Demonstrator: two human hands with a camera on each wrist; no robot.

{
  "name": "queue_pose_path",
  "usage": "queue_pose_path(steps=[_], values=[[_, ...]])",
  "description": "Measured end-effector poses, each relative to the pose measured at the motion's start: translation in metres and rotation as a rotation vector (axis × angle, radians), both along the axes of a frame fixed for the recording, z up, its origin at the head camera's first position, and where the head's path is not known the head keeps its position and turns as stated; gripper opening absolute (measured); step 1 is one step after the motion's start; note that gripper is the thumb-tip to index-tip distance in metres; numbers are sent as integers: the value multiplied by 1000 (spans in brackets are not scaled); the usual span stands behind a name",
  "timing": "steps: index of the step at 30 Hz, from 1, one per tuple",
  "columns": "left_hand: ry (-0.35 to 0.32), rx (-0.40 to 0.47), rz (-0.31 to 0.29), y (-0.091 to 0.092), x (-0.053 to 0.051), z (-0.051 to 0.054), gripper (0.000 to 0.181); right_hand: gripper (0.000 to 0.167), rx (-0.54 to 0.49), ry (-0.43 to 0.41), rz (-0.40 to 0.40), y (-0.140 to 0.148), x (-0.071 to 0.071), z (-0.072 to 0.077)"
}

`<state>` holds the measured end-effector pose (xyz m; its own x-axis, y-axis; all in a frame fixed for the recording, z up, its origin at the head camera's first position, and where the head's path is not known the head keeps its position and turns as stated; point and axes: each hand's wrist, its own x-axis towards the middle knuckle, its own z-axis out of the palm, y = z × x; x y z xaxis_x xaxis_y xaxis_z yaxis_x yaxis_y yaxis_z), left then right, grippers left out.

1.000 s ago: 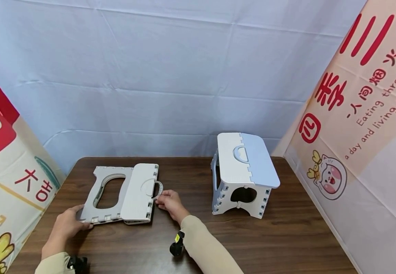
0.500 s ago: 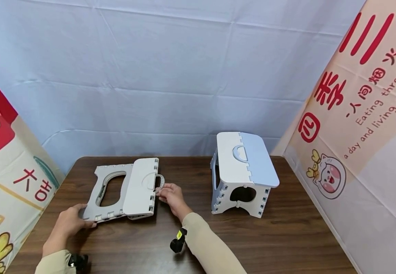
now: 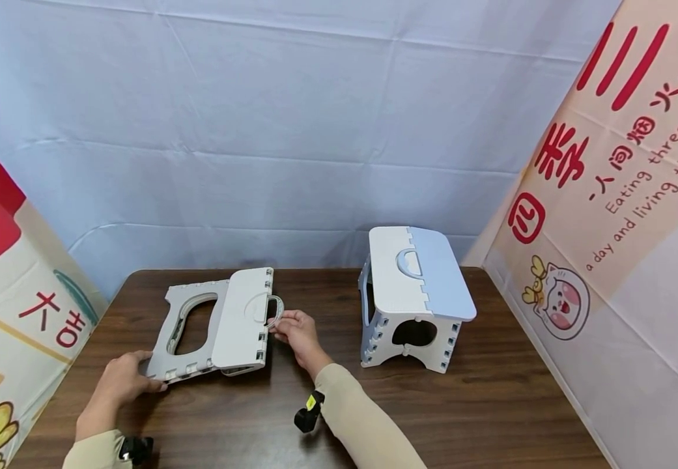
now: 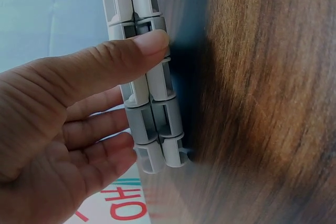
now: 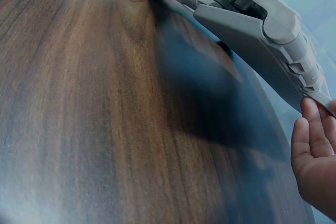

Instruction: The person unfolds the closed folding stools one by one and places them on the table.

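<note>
A folded grey-and-white folding stool [image 3: 239,319] lies at the left of the table, its white seat panels folded together over part of the grey leg frame [image 3: 189,365]. My left hand [image 3: 122,381] grips the near left corner of the frame; in the left wrist view the thumb [image 4: 152,43] presses across the hinged edge [image 4: 152,98], with the other fingers behind it. My right hand [image 3: 297,335] pinches the small loop handle [image 3: 279,306] on the seat's right edge. In the right wrist view the seat end [image 5: 252,40] is raised off the table.
A second folding stool [image 3: 415,286], white and light blue, stands unfolded at the right of the brown wooden table [image 3: 491,404]. A pale cloth [image 3: 286,130] hangs behind the table. Printed cloths hang at the left and right sides [image 3: 626,215].
The stool's handle end has risen and shifted slightly away from me, with my right hand moving along with it. My left hand keeps its grip on the corner. The unfolded stool stays put.
</note>
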<state>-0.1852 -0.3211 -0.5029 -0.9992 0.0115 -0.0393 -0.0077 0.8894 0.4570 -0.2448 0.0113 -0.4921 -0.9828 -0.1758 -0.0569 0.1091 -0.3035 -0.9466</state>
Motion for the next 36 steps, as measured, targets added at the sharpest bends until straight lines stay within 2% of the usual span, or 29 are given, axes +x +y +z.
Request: queue_pose_path(steps=[3, 10, 27, 36], values=[[-12, 10, 0, 1, 1, 0, 86, 24, -9, 12, -3, 1, -3, -2], [-41, 30, -5, 4, 2, 5, 87, 21, -43, 28, -19, -2, -17, -18], [-25, 40, -21, 12, -1, 5, 85, 23, -80, 49, -20, 4, -20, -2], [-30, 56, -17, 21, 1, 6, 82, 17, -88, 52, -46, 9, -19, 4]])
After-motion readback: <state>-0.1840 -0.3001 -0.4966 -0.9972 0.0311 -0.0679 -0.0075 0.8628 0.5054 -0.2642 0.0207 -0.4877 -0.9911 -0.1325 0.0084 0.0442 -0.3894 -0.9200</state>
